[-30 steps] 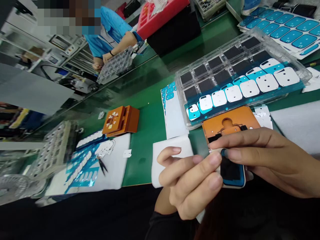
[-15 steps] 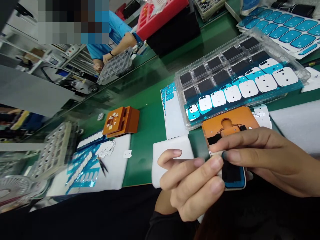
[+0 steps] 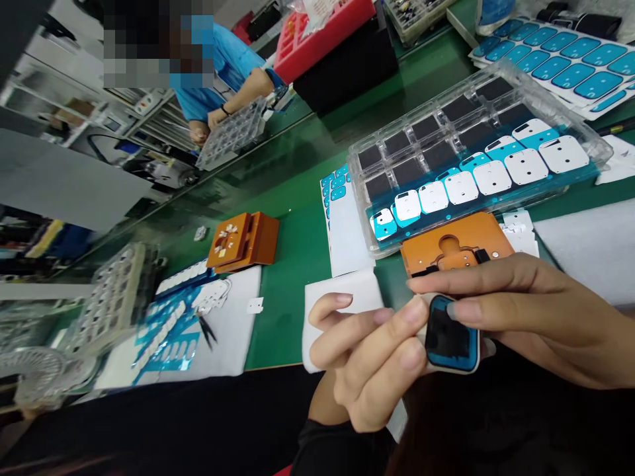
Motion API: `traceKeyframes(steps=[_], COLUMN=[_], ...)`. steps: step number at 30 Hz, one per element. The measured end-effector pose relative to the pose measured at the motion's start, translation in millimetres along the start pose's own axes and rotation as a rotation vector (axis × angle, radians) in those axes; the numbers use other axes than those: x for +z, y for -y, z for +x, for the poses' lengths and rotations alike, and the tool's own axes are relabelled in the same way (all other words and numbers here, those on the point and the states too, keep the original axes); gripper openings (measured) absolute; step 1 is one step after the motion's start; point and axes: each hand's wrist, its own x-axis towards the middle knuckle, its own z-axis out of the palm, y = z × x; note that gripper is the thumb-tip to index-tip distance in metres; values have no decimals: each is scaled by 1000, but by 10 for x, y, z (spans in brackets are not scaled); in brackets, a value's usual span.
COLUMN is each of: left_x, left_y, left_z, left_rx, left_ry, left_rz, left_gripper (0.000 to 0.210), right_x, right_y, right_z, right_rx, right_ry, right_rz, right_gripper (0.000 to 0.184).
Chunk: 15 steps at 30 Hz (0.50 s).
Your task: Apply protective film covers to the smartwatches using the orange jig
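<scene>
Close in front of me is a small rounded-square case (image 3: 450,337) with a pale rim, a blue border and a dark middle. My left hand (image 3: 372,363) pinches its left side, fingers bent, with the little finger standing off. Over its top right corner lies the thumb of my right hand (image 3: 526,317), whose index finger stretches along the top edge; the other fingers are mostly behind it. Just beyond the hands sits an orange fixture block (image 3: 421,251) with a round recess and black pieces, partly covered by my right hand. A white cloth (image 3: 342,287) lies behind my left hand.
A clear tray (image 3: 360,198) of dark squares carries a blue sheet with white labels. At left stand another orange fixture (image 3: 262,238), tweezers (image 3: 207,330) and a stacked tray (image 3: 106,297). A red bin (image 3: 322,39) is at the back. Across the bench, a co-worker's hands hold a clear tray (image 3: 233,135).
My left fingers have shifted slightly left along the case, uncovering more of its blue-bordered face. The right thumb still rests at the case's top corner. The view has shifted slightly.
</scene>
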Motion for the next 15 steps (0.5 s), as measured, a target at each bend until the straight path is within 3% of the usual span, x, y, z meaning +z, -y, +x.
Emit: traceKeyframes(steps=[4,9,15], left_x=[-42,53,117], left_y=[-72,-136,-121], left_z=[74,224,242], left_rx=[73,391,365], left_ry=[-129,-563,-634], left_rz=[98,139,227], left_gripper=[33,32,32], right_x=[8,7,9], right_y=[-6,-10,-7], right_z=[0,-1,0], right_rx=[-7,-14,-36], right_ry=[-12,-19,-26], right_rz=[-4,-19,-39], right_gripper=[22,20,20])
